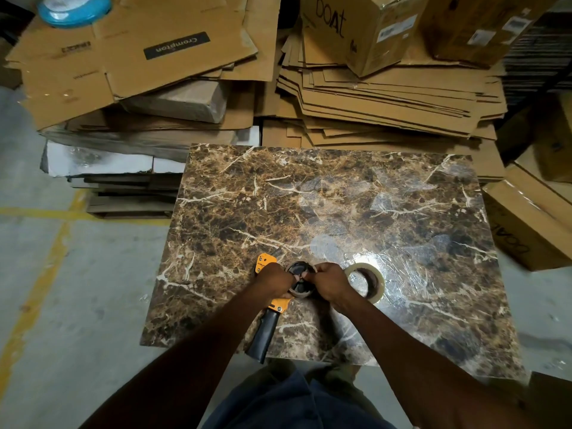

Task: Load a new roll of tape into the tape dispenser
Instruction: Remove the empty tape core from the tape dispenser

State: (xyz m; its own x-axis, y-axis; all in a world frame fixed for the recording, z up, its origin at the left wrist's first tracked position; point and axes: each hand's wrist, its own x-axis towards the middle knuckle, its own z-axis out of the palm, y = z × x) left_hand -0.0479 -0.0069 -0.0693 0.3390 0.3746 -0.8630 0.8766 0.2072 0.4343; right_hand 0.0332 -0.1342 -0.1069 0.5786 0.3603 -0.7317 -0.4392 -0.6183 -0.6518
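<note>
One tape dispenser (272, 300), one tape roll (366, 281)

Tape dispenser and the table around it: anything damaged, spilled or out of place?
Nothing stands out. The tape dispenser lies on the marble table under both hands, with a bare cardboard core on its hub. The new tape roll sits just right of the right hand.

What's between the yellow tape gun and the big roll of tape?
In the head view, the right hand sits between the tape dispenser and the new tape roll, fingers on the near-empty core on the dispenser.
</note>
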